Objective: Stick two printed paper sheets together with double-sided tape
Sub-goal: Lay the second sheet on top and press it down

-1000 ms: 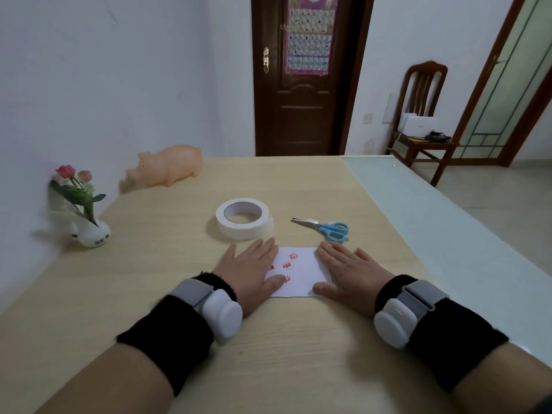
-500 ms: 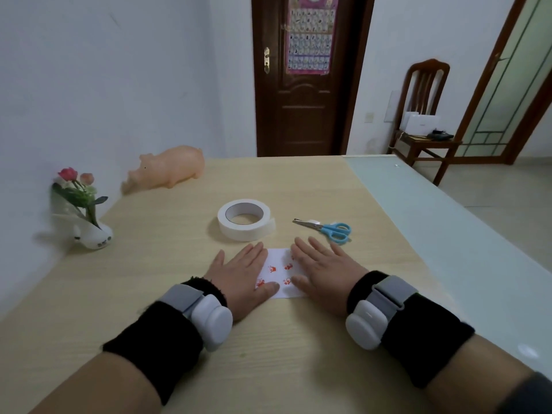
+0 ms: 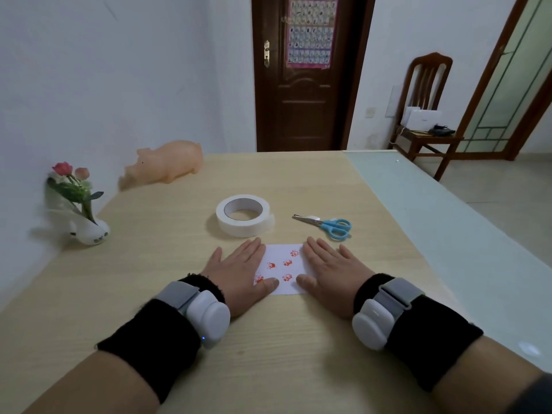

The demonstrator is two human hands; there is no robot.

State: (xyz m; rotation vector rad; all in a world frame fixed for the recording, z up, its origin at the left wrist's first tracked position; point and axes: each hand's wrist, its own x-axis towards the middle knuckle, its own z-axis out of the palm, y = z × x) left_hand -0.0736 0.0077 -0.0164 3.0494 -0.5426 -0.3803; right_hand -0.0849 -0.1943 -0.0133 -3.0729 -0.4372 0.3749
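Wooden table (image 3: 298, 180) under me; printed paper (image 3: 282, 271) lies mid-table, toward my near edge; left hand (image 3: 239, 276) and right hand (image 3: 331, 276) flat on its sides, fingers straight, gripping nothing; uneven pressing might skew or crease it; double-sided tape roll (image 3: 245, 231), scissors (image 3: 331, 226) just beyond.

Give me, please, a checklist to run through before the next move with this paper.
1. Printed paper flat on the table: ok.
2. Left hand open, resting on its left side: ok.
3. Right hand open, resting on its right side: ok.
4. Tape roll within reach beyond the paper, untouched: ok.
5. Scissors beside the roll, untouched: ok.
6. Second sheet aligned underneath: cannot tell; only one printed face shows.
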